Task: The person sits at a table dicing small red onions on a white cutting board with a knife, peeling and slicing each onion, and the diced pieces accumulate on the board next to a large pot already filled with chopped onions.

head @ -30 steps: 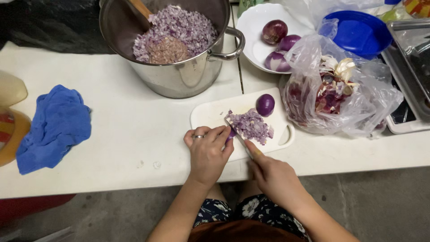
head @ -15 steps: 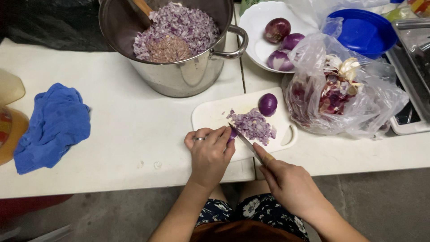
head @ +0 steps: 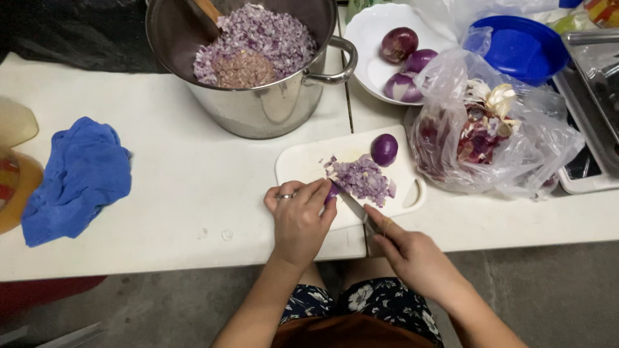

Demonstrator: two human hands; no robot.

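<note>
Beside the pot (head: 271, 96), left hand (head: 298, 219) pins an onion piece (head: 331, 191); right hand (head: 412, 254) closed on knife (head: 351, 205)

The head camera is looking almost straight down, fairly close, over the white counter (head: 174, 187), knees showing at the frame's bottom.

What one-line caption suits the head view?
Left hand steadies purple onion piece as right hand knife-chops on white plastic cutting board.
</note>
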